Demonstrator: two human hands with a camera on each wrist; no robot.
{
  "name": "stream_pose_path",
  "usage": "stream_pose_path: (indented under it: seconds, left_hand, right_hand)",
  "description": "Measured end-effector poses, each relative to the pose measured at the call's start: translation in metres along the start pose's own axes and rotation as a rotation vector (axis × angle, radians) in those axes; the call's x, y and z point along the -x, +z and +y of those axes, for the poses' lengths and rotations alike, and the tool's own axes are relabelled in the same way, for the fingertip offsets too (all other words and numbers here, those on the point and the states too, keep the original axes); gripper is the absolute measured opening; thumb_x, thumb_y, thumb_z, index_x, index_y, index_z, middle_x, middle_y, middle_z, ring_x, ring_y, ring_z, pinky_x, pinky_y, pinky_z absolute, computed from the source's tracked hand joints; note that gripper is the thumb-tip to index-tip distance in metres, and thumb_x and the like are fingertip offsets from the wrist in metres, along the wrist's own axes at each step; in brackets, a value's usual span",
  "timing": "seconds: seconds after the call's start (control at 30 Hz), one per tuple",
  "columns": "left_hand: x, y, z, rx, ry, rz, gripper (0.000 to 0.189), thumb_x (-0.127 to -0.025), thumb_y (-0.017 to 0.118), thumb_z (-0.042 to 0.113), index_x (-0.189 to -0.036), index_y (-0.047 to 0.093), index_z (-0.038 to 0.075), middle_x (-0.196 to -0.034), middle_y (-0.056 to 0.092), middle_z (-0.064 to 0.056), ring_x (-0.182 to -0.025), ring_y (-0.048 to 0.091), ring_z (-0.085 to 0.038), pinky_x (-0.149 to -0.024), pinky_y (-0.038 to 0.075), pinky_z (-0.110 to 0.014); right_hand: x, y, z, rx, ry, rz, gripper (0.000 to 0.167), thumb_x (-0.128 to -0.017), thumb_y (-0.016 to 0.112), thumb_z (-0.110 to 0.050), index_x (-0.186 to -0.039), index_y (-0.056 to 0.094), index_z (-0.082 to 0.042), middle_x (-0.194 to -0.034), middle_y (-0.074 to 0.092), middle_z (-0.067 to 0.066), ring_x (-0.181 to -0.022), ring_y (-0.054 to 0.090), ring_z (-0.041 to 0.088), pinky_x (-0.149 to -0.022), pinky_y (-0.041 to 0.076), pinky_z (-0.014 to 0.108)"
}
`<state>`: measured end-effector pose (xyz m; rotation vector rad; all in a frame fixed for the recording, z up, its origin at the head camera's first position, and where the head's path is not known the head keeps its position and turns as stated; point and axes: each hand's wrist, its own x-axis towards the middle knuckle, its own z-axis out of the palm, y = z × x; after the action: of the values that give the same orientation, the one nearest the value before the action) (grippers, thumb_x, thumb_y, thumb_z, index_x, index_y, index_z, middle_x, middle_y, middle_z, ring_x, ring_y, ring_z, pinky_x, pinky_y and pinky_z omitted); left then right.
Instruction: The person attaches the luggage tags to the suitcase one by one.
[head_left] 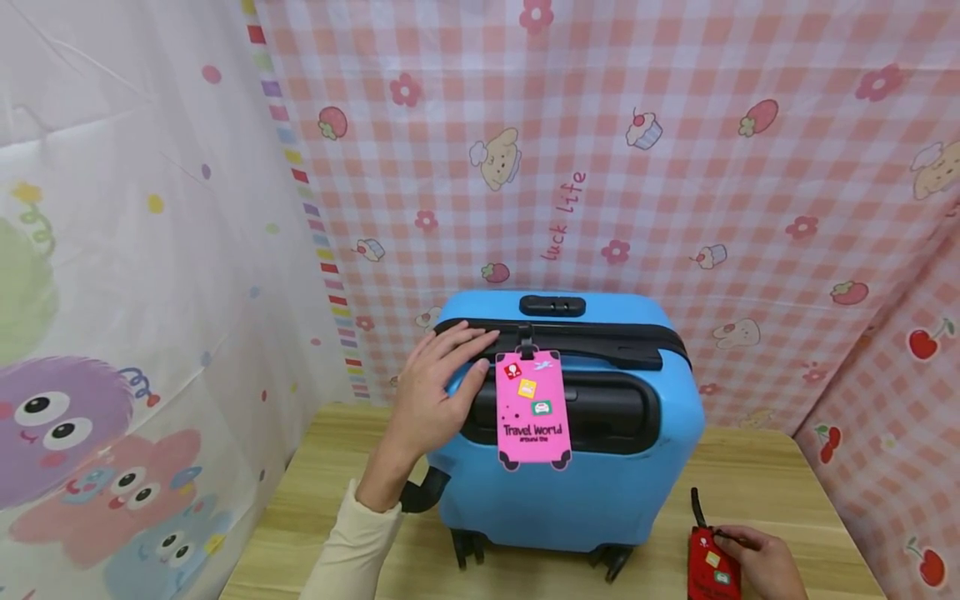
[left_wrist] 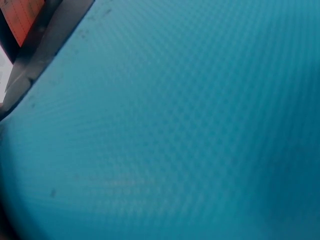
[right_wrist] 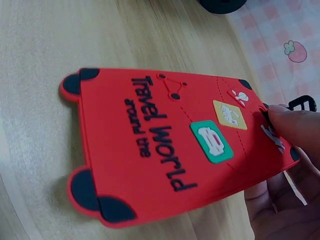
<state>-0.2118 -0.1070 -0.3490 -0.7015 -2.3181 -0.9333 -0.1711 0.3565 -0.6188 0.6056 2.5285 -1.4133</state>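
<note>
A blue hard-shell suitcase (head_left: 555, 510) stands upright on the wooden table, and a pink luggage tag (head_left: 531, 446) hangs on its front from the top black handle. My left hand (head_left: 431, 392) rests on the suitcase's upper left edge, fingers extended beside the pink tag. The textured blue shell (left_wrist: 175, 120) fills most of the left wrist view. At the lower right, my right hand (head_left: 772, 567) pinches a red luggage tag (right_wrist: 165, 125) at its strap end, thumb on top. The tag's black strap (head_left: 697, 507) sticks up in the head view.
The light wooden table (head_left: 322, 533) extends under and around the suitcase. A pink checked cloth (head_left: 450, 183) hangs behind it, and a white cartoon-print cloth (head_left: 187, 250) hangs at the left. Small black wheels (head_left: 617, 562) carry the suitcase.
</note>
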Motion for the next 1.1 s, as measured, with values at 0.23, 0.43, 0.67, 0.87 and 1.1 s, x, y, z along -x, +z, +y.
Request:
stream_pose_path:
  seconds: [0.23,0.43,0.67,0.87,1.1]
  left_hand:
    - [-0.001,0.000,0.002,0.005,0.005,0.008,0.037,-0.099,0.055,0.027,-0.135,0.064,0.020,-0.137,0.061,-0.003,-0.140,0.043,-0.024,-0.118,0.021,-0.056]
    - [-0.002,0.000,0.001,0.006,0.014,0.013,0.037,-0.099,0.055,0.027,-0.135,0.064,0.020,-0.136,0.061,-0.003,-0.140,0.043,-0.025,-0.118,0.021,-0.056]
    - [-0.001,0.000,0.001,0.003,0.006,0.009,0.037,-0.099,0.056,0.027,-0.134,0.064,0.020,-0.136,0.061,-0.004,-0.139,0.044,-0.025,-0.118,0.021,-0.056]
    - [0.000,0.000,0.001,0.004,-0.002,0.008,0.037,-0.099,0.056,0.027,-0.134,0.064,0.019,-0.137,0.061,-0.004,-0.139,0.044,-0.025,-0.118,0.021,-0.057]
    - [0.000,0.001,0.000,0.001,-0.004,0.009,0.037,-0.099,0.055,0.028,-0.135,0.064,0.021,-0.137,0.061,-0.003,-0.140,0.043,-0.024,-0.118,0.021,-0.056]
  right_hand:
    - [0.004,-0.004,-0.005,-0.005,-0.016,0.013,0.038,-0.087,0.076,-0.027,-0.113,0.073,0.001,-0.104,0.073,0.018,-0.090,0.067,0.028,-0.073,0.055,0.041]
    - [0.008,-0.012,-0.014,-0.007,-0.061,0.007,0.036,-0.090,0.073,-0.025,-0.116,0.072,0.000,-0.106,0.073,0.015,-0.092,0.068,0.025,-0.075,0.056,0.039]
    - [0.014,-0.024,-0.023,-0.046,-0.077,-0.018,0.041,-0.091,0.071,-0.032,-0.120,0.071,-0.003,-0.110,0.074,0.008,-0.086,0.064,0.002,-0.080,0.056,0.035]
    - [0.019,-0.033,-0.036,-0.069,-0.089,-0.007,0.043,-0.094,0.069,-0.031,-0.126,0.067,-0.003,-0.116,0.071,0.008,-0.083,0.059,-0.007,-0.079,0.057,0.031]
    - [0.024,-0.042,-0.052,-0.028,-0.115,0.069,0.048,-0.095,0.067,-0.036,-0.129,0.065,-0.002,-0.112,0.073,0.001,-0.080,0.058,-0.011,-0.077,0.056,0.027]
